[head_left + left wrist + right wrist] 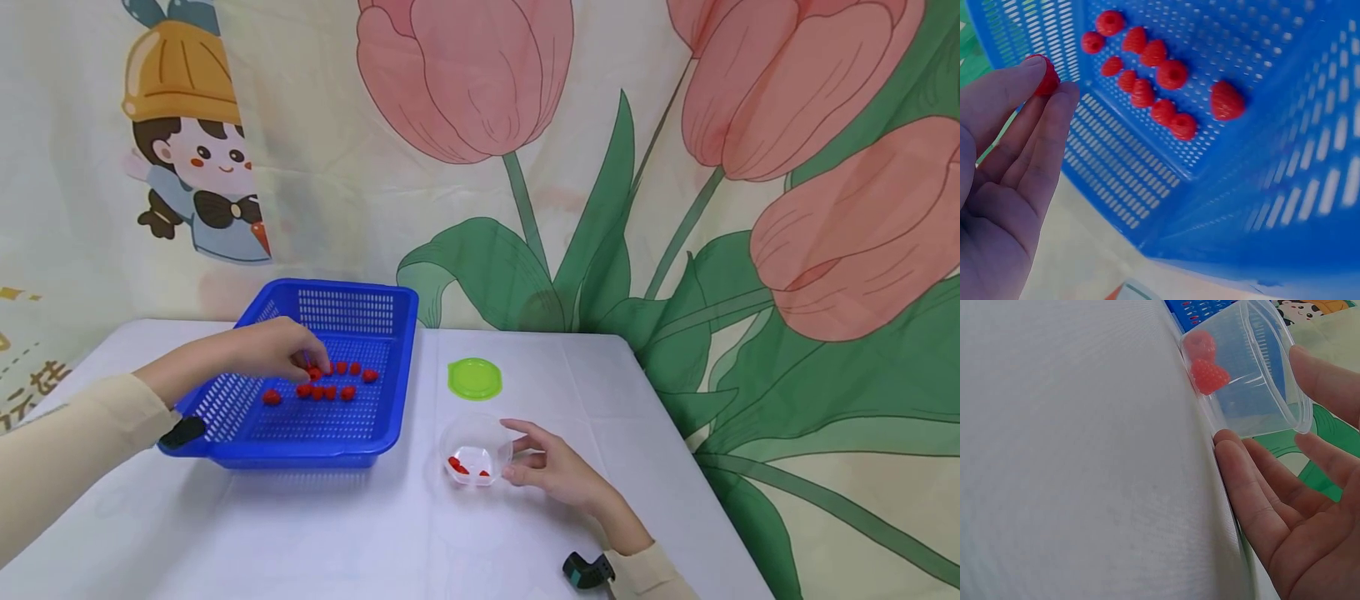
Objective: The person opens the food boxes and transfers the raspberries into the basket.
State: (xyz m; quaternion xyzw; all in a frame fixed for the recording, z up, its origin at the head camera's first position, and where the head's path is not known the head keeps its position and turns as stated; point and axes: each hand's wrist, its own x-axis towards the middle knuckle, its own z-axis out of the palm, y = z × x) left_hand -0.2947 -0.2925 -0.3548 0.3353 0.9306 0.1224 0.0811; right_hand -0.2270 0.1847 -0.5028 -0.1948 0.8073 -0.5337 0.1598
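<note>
My left hand (273, 347) is over the blue plastic basket (408, 367). It pinches a red raspberry (1048, 80) between thumb and fingertips, clear in the left wrist view. More raspberries lie on the basket floor in loose rows, one raspberry (1227, 100) apart from the others. On the table, a small clear plastic cup (1244, 403) holds a few raspberries (1209, 376) at its bottom. My right hand (558, 467) holds the cup from its right side, with thumb and fingers spread at the rim and lower wall.
A bright green lid (475, 379) lies flat behind the cup, right of the basket. All of this stands on a white-covered table (360, 533). A cloth backdrop (322, 167) with tulips and a cartoon figure hangs just behind the table.
</note>
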